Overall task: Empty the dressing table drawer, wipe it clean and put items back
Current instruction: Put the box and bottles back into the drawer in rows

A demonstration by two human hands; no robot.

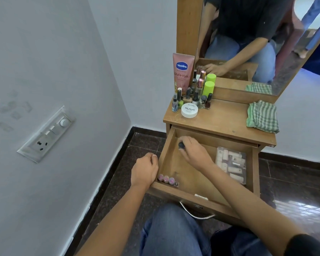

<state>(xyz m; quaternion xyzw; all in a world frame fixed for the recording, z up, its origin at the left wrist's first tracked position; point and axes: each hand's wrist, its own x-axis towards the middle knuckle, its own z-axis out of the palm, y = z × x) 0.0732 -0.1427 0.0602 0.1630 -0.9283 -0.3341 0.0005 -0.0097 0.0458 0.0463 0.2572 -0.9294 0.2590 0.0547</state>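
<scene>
The wooden drawer (181,167) of the dressing table stands pulled out in front of me. My right hand (194,152) is inside it near the back left and grips a small dark-capped bottle (181,145). My left hand (145,169) rests with curled fingers on the drawer's left wall. Three small pink-topped bottles (166,179) lie in the front left corner. A clear plastic case of lipsticks (231,164) sits at the drawer's right side. A green checked cloth (262,117) lies folded on the table top.
On the table top (222,119) at the left stand a pink Vaseline tube (182,72), several nail polish bottles (196,97), a lime-capped bottle (208,88) and a white nail polish jar (189,110). A mirror (257,43) rises behind. The wall with a socket panel (46,134) is at left.
</scene>
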